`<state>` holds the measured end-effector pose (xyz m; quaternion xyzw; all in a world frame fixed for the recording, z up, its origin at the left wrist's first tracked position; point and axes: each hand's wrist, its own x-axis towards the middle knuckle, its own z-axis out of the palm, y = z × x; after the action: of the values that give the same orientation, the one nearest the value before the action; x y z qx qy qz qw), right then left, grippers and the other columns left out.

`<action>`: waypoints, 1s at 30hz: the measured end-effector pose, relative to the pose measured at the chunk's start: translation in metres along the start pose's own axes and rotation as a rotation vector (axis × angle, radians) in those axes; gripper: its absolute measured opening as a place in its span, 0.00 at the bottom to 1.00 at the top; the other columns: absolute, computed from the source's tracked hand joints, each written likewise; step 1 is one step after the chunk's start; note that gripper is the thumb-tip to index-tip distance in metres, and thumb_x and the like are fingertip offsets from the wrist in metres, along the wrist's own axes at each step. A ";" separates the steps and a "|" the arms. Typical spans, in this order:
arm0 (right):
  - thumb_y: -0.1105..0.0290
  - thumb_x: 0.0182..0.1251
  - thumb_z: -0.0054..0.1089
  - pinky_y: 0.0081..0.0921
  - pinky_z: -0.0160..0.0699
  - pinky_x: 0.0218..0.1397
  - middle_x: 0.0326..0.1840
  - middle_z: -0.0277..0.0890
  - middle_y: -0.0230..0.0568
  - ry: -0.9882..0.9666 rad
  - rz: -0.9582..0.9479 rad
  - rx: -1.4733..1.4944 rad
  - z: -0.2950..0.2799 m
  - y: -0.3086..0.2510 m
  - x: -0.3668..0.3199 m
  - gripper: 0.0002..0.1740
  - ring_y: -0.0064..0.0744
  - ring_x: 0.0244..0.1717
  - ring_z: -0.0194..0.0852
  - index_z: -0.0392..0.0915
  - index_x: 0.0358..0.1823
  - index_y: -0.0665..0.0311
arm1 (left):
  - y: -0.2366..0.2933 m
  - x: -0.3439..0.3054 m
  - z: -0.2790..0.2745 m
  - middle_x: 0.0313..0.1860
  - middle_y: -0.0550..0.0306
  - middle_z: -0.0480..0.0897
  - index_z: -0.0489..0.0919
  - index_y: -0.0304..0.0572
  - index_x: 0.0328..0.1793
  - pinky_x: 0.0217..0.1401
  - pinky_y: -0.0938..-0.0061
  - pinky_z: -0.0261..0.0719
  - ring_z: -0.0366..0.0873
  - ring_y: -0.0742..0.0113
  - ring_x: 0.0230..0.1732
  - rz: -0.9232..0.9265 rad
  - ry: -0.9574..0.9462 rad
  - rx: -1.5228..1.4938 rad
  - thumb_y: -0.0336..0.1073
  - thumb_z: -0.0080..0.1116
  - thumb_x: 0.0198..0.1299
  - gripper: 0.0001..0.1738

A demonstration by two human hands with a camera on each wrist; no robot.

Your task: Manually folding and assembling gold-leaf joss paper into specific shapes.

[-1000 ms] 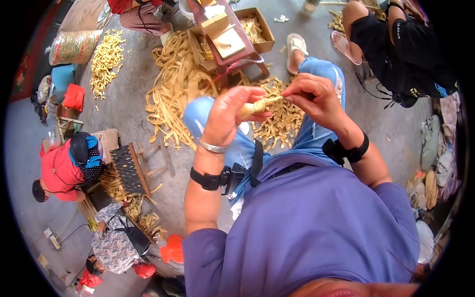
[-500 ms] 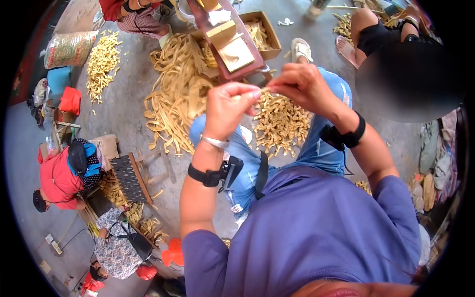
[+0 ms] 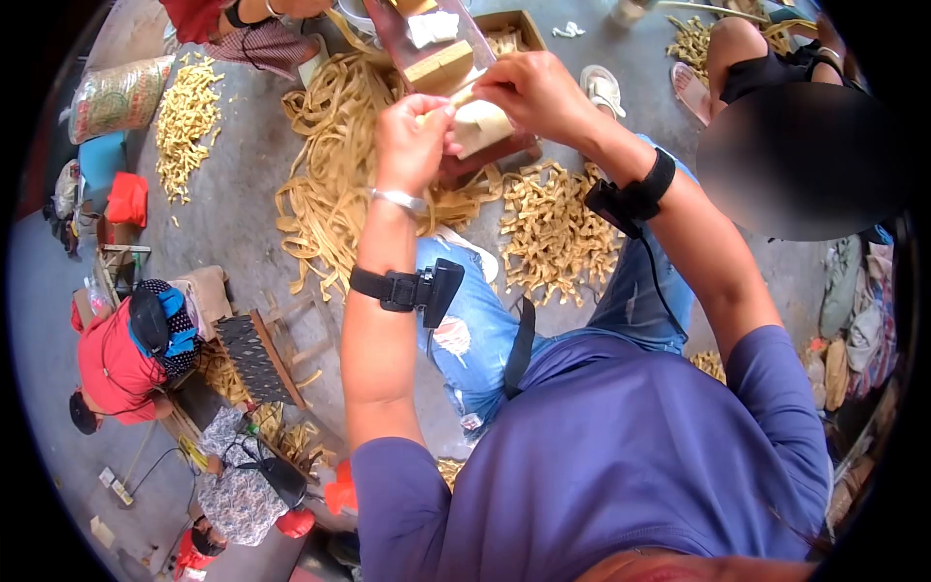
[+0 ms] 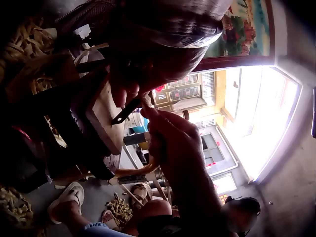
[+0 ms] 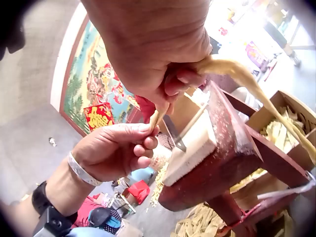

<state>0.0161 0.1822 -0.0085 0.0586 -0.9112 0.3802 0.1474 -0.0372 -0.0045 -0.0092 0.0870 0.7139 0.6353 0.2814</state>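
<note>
A pale yellow, flexible strip (image 5: 242, 76) runs through my right hand (image 3: 538, 92), whose curled fingers grip it. One length of it trails off to the right in the right wrist view. My left hand (image 3: 412, 145), a silver bangle at its wrist, pinches the short end (image 5: 157, 118) between thumb and fingers. Both hands are close together over a red bench (image 5: 217, 177). Just beyond the fingers, a dark metal blade (image 5: 174, 133) stands at a pale wooden block (image 5: 195, 143) on that bench. In the left wrist view the blade (image 4: 126, 111) shows dark between the hands.
Long loose strips (image 3: 330, 165) cover the floor left of the bench. Short knotted pieces (image 3: 558, 233) lie heaped between my legs, with another pile (image 3: 189, 126) farther left. A cardboard box (image 5: 281, 113) of pieces stands behind the bench. Other people sit around.
Both hands have moved forward from above my lap to over the bench, with the strip between them. The knot seen at the left hand a second ago no longer shows.
</note>
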 end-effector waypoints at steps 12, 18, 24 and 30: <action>0.69 0.72 0.52 0.22 0.81 0.48 0.42 0.80 0.46 0.093 0.314 1.020 -0.038 -0.017 -0.041 0.11 0.30 0.46 0.81 0.70 0.48 0.70 | -0.015 -0.058 0.023 0.47 0.45 0.82 0.73 0.30 0.61 0.43 0.72 0.84 0.83 0.63 0.40 -0.339 -0.312 -0.179 0.44 0.44 0.71 0.24; 0.69 0.70 0.54 0.23 0.78 0.52 0.43 0.81 0.41 -0.035 0.248 1.144 -0.049 -0.067 -0.108 0.09 0.27 0.48 0.79 0.75 0.46 0.68 | -0.023 -0.092 0.075 0.45 0.47 0.83 0.75 0.37 0.57 0.47 0.66 0.82 0.84 0.54 0.43 -0.244 -0.354 -0.575 0.46 0.43 0.71 0.21; 0.72 0.68 0.56 0.22 0.79 0.49 0.39 0.80 0.39 -0.057 0.261 0.974 -0.081 -0.084 -0.176 0.08 0.25 0.44 0.80 0.76 0.44 0.70 | -0.011 -0.128 0.107 0.38 0.57 0.82 0.78 0.41 0.49 0.45 0.61 0.81 0.80 0.67 0.38 -0.273 -0.175 -0.597 0.38 0.53 0.66 0.11; 0.68 0.72 0.51 0.18 0.74 0.46 0.40 0.80 0.38 0.346 0.010 0.595 -0.086 -0.087 -0.188 0.10 0.22 0.42 0.77 0.74 0.41 0.69 | 0.034 -0.161 0.120 0.31 0.66 0.81 0.80 0.38 0.38 0.30 0.85 0.74 0.77 0.81 0.28 0.003 -0.309 -0.070 0.37 0.66 0.56 0.10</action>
<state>0.2331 0.1810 0.0488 0.0293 -0.7221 0.6342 0.2746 0.1492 0.0269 0.0656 0.1749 0.6393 0.6395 0.3895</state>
